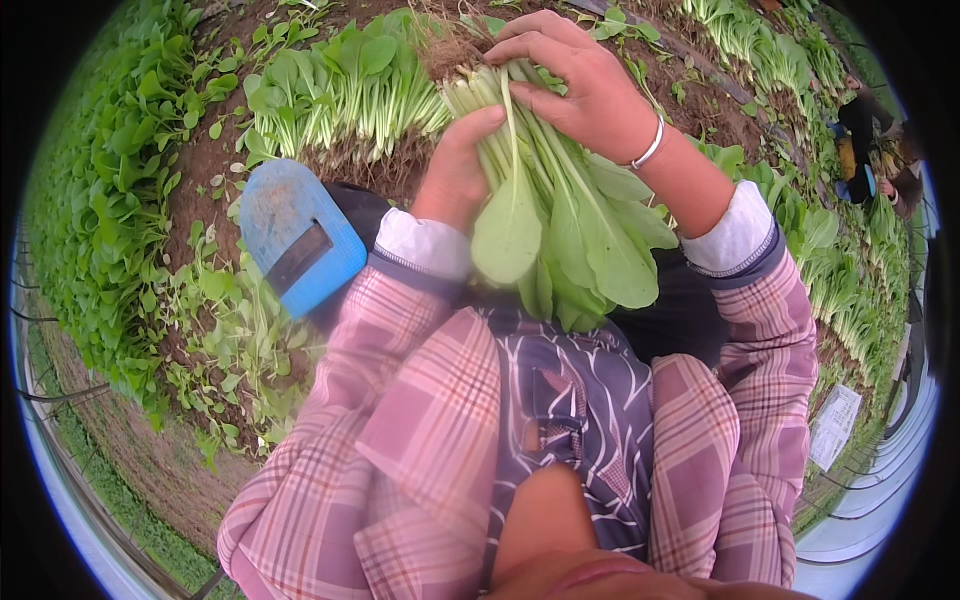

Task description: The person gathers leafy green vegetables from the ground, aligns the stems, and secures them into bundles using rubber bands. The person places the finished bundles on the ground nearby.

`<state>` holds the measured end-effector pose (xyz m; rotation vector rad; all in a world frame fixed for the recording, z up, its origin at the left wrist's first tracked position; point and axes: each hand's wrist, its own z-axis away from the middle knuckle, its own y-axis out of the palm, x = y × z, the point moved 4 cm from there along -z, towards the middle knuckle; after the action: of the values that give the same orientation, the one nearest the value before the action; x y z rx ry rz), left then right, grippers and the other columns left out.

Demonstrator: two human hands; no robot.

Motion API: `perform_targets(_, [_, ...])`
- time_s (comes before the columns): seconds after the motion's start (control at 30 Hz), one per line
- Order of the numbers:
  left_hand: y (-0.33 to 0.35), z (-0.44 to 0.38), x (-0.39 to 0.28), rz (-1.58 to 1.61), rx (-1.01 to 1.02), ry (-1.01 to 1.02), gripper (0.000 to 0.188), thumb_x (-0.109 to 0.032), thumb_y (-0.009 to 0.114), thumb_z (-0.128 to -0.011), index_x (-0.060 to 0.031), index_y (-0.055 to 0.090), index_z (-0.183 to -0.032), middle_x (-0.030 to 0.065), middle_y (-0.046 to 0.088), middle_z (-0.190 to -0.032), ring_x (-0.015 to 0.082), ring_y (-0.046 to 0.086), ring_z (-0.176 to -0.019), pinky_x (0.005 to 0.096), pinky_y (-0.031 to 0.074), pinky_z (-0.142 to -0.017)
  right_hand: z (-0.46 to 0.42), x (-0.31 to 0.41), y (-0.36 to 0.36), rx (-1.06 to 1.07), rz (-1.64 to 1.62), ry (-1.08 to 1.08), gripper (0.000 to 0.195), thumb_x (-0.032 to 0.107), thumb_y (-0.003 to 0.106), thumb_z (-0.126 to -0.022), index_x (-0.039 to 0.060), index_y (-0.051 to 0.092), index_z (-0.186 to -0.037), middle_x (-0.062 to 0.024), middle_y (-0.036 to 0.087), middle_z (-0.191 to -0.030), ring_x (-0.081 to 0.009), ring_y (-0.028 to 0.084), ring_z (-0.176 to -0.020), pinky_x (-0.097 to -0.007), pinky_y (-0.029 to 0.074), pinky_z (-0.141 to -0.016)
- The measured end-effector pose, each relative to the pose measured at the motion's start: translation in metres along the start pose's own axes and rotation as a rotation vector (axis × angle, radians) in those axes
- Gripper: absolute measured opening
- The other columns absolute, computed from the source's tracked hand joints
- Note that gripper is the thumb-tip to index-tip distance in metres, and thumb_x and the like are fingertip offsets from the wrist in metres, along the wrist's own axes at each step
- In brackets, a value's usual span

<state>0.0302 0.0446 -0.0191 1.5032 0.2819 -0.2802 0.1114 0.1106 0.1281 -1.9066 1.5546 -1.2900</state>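
A bunch of leafy greens [570, 217] with pale stems is held in front of me, roots up and away, leaves hanging towards my lap. My left hand [457, 169] wraps the stems from the left, its thumb across the front. At the root end, my right hand [574, 82] has its fingers bent over the bunch, thumb and fingertips at the stem bases. A silver bangle [651, 144] is on my right wrist. Brown, soil-covered roots [454, 41] stick out past the fingers. What the fingers grip behind the stems is hidden.
Pulled greens [352, 90] lie in a row on the soil ahead. Standing greens [105, 210] grow densely at left. A blue pad with a dark strap [296, 232] lies by my left knee. More bunches [832, 255] line the right, near a printed sheet [835, 426]. Another person [870, 150] crouches far right.
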Motion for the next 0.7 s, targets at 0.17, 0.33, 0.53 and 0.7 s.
perform_targets(0.17, [0.014, 0.0, 0.011, -0.088, -0.019, 0.003, 0.055, -0.022, 0.063, -0.082, -0.0009, 0.044, -0.129, 0.0165, 0.058, -0.116, 0.0306, 0.06, -0.106, 0.0463, 0.051, -0.093, 0.009, -0.002, -0.003, -0.232, -0.026, 0.077, 0.014, 0.006, 0.063, -0.086, 0.0042, 0.062, -0.1, -0.0024, 0.061, -0.085, -0.0123, 0.059, -0.077, -0.0267, 0.049, -0.069])
perform_targets(0.33, [0.038, 0.003, 0.017, -0.1, -0.138, 0.029, 0.049, -0.019, 0.061, -0.084, 0.0017, 0.046, -0.126, 0.0159, 0.06, -0.114, 0.0293, 0.061, -0.104, 0.045, 0.051, -0.092, 0.016, -0.013, 0.008, -0.357, -0.141, 0.148, 0.013, 0.002, 0.069, -0.079, 0.0032, 0.067, -0.092, -0.0052, 0.059, -0.079, -0.0145, 0.058, -0.068, -0.024, 0.048, -0.061])
perform_targets(0.53, [0.026, -0.004, 0.021, -0.208, -0.172, 0.097, 0.043, -0.016, 0.06, -0.084, 0.0038, 0.049, -0.121, 0.015, 0.061, -0.112, 0.0278, 0.062, -0.1, 0.0414, 0.051, -0.089, 0.022, -0.022, 0.014, -0.435, -0.258, 0.324, 0.012, 0.003, 0.067, -0.082, 0.0033, 0.066, -0.093, -0.0044, 0.061, -0.08, -0.0105, 0.057, -0.069, -0.0239, 0.047, -0.064])
perform_targets(0.7, [0.023, -0.002, 0.015, -0.241, -0.194, 0.101, 0.045, -0.015, 0.06, -0.083, 0.0035, 0.048, -0.122, 0.0152, 0.06, -0.113, 0.0267, 0.062, -0.1, 0.0407, 0.052, -0.088, 0.024, -0.033, 0.027, -0.478, -0.281, 0.344, 0.012, 0.005, 0.067, -0.083, 0.002, 0.064, -0.094, -0.0042, 0.063, -0.082, -0.0089, 0.058, -0.07, -0.0239, 0.048, -0.065])
